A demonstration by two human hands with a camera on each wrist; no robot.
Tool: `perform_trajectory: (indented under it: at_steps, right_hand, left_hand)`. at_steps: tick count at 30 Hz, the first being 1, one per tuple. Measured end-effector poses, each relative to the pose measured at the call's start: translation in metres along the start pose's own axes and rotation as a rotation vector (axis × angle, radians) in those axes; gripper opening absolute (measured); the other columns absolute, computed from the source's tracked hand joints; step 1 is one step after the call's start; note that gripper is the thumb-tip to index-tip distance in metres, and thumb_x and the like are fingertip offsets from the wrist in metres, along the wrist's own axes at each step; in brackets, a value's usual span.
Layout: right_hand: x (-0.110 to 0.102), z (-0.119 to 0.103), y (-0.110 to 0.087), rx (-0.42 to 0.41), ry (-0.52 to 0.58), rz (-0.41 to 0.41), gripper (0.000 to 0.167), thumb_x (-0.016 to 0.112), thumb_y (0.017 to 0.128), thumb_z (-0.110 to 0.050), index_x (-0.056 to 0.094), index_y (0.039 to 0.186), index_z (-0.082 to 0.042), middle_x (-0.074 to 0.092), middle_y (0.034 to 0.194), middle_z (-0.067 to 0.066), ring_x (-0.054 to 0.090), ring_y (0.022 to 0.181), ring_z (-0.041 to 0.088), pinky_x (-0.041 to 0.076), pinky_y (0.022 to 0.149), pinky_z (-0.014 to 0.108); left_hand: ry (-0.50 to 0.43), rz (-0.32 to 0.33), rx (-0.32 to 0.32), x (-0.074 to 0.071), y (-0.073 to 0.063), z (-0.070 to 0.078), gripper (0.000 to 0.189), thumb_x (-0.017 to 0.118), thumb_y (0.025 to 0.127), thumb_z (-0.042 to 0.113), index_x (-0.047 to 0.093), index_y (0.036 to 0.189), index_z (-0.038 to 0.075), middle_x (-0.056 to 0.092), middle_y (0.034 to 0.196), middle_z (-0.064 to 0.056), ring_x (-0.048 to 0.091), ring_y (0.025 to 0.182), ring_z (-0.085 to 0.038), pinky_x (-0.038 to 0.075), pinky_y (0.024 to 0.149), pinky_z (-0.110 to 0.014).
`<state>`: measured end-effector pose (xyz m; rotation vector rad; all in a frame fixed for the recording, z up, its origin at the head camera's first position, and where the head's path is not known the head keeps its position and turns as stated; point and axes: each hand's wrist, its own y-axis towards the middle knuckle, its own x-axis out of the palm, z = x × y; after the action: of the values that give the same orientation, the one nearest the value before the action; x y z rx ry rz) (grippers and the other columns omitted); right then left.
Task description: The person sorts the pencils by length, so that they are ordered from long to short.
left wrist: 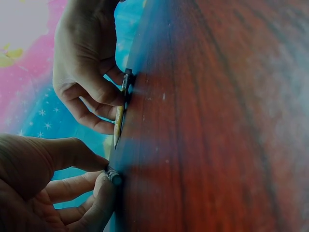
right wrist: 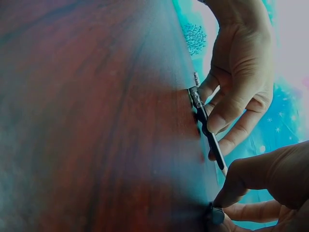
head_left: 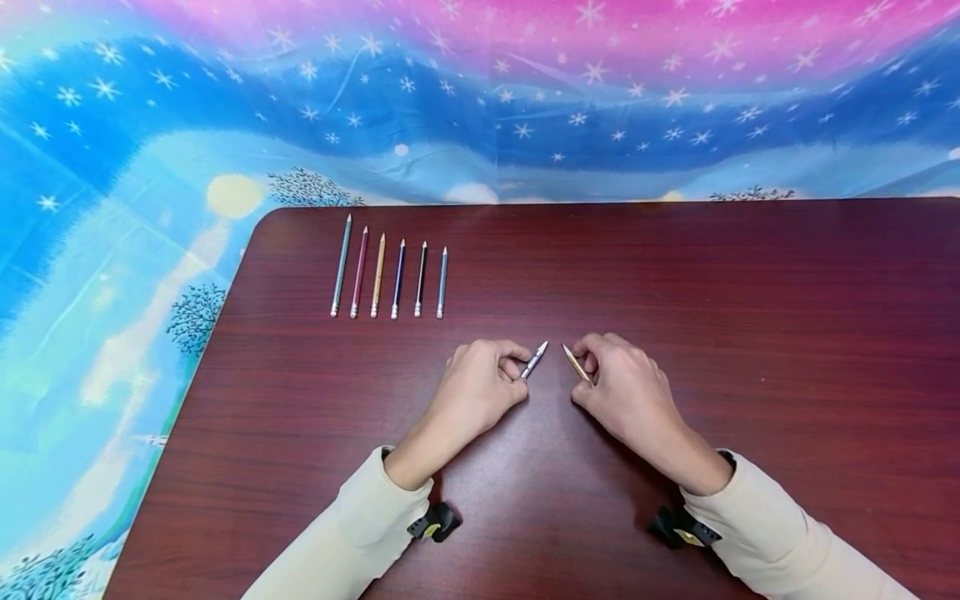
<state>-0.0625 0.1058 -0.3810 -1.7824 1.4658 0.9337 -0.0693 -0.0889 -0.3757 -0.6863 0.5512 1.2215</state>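
Over the middle of the table [head_left: 750, 350], my left hand [head_left: 480, 383] pinches a short dark pencil [head_left: 535, 360] between thumb and fingers, its tip slanting up and to the right. My right hand [head_left: 626, 383] pinches a short yellow pencil [head_left: 575, 362], tip slanting up and to the left. The two tips are close together but apart. In the right wrist view the dark pencil [right wrist: 212, 142] shows its silvery end band. The yellow pencil [left wrist: 119, 116] shows its dark eraser end in the left wrist view. Fingers hide part of both pencils.
Several pencils, from a long teal one [head_left: 341, 267] to a shorter blue one [head_left: 442, 283], lie side by side at the table's back left, tips away from me. A snowflake-patterned cloth [head_left: 450, 100] hangs behind the table and along its left edge.
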Motion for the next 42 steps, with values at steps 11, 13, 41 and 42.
perform_trajectory:
  at_steps: [11, 13, 41, 42]
  right_hand:
    - [-0.007, 0.010, 0.001, 0.021, 0.206, -0.049, 0.039, 0.072, 0.073, 0.001, 0.075, 0.112, 0.002, 0.070, 0.086, 0.006, 0.064, 0.075, 0.012, 0.049, 0.068, 0.026]
    - [-0.010, 0.013, 0.002, 0.064, 0.294, -0.094, 0.041, 0.070, 0.075, 0.002, 0.074, 0.116, 0.003, 0.071, 0.088, 0.007, 0.065, 0.074, 0.010, 0.050, 0.065, 0.022]
    - [-0.017, 0.013, 0.010, 0.210, 0.764, -0.282, 0.034, 0.062, 0.088, 0.008, 0.064, 0.122, 0.012, 0.069, 0.090, 0.004, 0.064, 0.079, 0.006, 0.053, 0.066, 0.021]
    - [-0.016, 0.013, 0.010, 0.209, 0.762, -0.278, 0.035, 0.061, 0.088, 0.008, 0.064, 0.122, 0.012, 0.069, 0.090, 0.003, 0.064, 0.079, 0.005, 0.053, 0.066, 0.021]
  left_hand:
    - [-0.110, -0.034, -0.048, -0.002, 0.000, -0.002, 0.033, 0.073, 0.080, 0.002, 0.080, 0.111, 0.012, 0.076, 0.082, 0.003, 0.063, 0.070, -0.001, 0.050, 0.066, -0.023]
    - [-0.139, -0.042, -0.058, -0.002, 0.000, -0.003, 0.034, 0.073, 0.080, 0.001, 0.080, 0.112, 0.011, 0.076, 0.083, 0.001, 0.064, 0.070, -0.002, 0.051, 0.065, -0.022]
    - [-0.368, -0.046, -0.124, -0.010, 0.003, -0.013, 0.029, 0.069, 0.087, -0.001, 0.077, 0.115, 0.005, 0.077, 0.092, -0.007, 0.067, 0.074, -0.006, 0.053, 0.065, -0.019]
    - [-0.380, -0.041, -0.129, -0.010, 0.003, -0.014, 0.029, 0.069, 0.088, -0.001, 0.077, 0.115, 0.004, 0.077, 0.092, -0.007, 0.067, 0.073, -0.006, 0.053, 0.065, -0.020]
